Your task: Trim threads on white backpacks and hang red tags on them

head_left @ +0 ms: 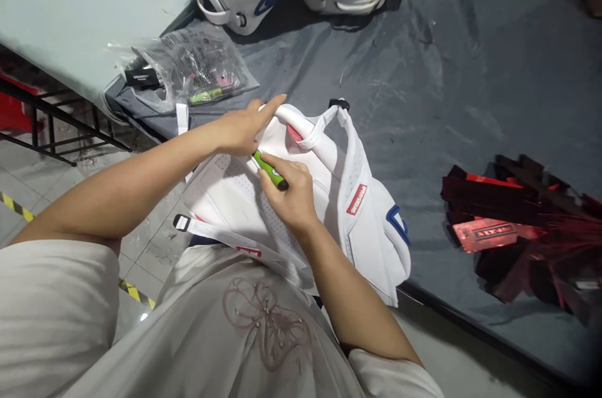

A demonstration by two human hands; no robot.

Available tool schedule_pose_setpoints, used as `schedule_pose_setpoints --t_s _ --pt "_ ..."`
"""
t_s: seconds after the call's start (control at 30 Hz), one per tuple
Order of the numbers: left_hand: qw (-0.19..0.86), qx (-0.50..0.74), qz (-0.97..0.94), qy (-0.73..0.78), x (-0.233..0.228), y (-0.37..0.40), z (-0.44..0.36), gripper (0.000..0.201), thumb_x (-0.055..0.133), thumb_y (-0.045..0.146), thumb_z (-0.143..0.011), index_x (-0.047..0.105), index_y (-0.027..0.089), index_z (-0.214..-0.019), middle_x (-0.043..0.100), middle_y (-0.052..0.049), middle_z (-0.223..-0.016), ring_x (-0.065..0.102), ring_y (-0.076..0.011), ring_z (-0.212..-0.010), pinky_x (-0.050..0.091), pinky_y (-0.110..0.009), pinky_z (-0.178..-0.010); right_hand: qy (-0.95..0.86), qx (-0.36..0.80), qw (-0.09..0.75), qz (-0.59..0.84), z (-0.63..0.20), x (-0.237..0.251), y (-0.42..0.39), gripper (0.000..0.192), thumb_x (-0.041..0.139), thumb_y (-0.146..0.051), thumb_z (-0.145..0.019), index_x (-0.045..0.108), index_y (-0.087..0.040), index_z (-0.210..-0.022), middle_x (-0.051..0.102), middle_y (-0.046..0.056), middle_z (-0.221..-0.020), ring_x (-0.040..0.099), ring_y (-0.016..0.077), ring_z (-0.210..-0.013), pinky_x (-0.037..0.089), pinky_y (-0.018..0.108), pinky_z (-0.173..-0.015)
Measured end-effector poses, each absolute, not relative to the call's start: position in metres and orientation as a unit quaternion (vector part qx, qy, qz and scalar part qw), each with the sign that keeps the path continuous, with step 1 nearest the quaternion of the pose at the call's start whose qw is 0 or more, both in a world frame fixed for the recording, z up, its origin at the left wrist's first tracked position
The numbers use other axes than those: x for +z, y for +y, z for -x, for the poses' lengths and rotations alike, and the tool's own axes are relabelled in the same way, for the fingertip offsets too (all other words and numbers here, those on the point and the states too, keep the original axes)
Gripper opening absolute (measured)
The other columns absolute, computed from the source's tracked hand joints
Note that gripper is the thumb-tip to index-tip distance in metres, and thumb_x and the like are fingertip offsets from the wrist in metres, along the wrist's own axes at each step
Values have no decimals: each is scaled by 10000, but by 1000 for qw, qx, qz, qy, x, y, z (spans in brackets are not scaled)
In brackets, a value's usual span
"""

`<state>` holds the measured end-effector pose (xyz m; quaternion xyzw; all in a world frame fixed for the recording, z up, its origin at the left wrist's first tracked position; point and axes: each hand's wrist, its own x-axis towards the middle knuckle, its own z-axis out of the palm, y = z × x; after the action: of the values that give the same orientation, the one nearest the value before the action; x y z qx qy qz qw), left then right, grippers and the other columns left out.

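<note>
Perforated white mesh-cloth backpack (235,197) (matt)
</note>
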<state>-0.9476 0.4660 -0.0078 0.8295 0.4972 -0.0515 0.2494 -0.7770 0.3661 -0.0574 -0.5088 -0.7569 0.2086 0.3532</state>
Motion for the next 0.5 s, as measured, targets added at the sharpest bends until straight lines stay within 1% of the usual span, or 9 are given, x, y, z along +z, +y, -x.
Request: schedule_pose_setpoints --t_s 0.1,0.17,0.3,0.43,0.5 --pt "251 -52 -825 503 -6 465 947 1053 666 289 -794 -46 291 -1570 348 -154 -1486 501 -368 -1299 421 -444 -1054 -762 208 338 512 778 -56 366 251 594 -261 -895 715 -221 -1111 776 56 -1047 721 230 -893 492 400 -866" --pt "250 -61 -822 508 -5 465 946 1041 660 281 -799 -40 293 -1570 357 -157 -1480 509 -369 -1294 423 -450 -1050 -749 197 342 533 778 -56 365 253 591 -257 -889 717 -218 -1105 774 66 -1052 719 244 -915 486 416 -881" --pt "247 -61 -825 505 -1 463 945 1042 655 287 -803 -51 287 -1569 349 -164 -1492 507 -367 -1302 424 -441 -1053 -746 226 344 523 778 -55 364 245 598 -277 -887 722 -232 -1094 774 50 -1056 719 228 -901 497 396 -876" --pt "239 -65 -828 503 0 462 945 1026 644 270 -808 -43 276 -1570 367 -163 -1478 543 -339 -1262 448 -421 -1035 -733 208 366 535 780 -55 364 256 591 -261 -890 721 -206 -1103 770 69 -1068 714 240 -946 487 405 -891" --pt "232 -63 -830 503 0 461 945 1020 644 261 -812 -39 267 -1571 390 -165 -1453 569 -323 -1223 469 -409 -1012 -736 238 370 514 779 -54 365 256 599 -252 -886 726 -197 -1102 771 65 -1067 715 223 -915 503 373 -864"
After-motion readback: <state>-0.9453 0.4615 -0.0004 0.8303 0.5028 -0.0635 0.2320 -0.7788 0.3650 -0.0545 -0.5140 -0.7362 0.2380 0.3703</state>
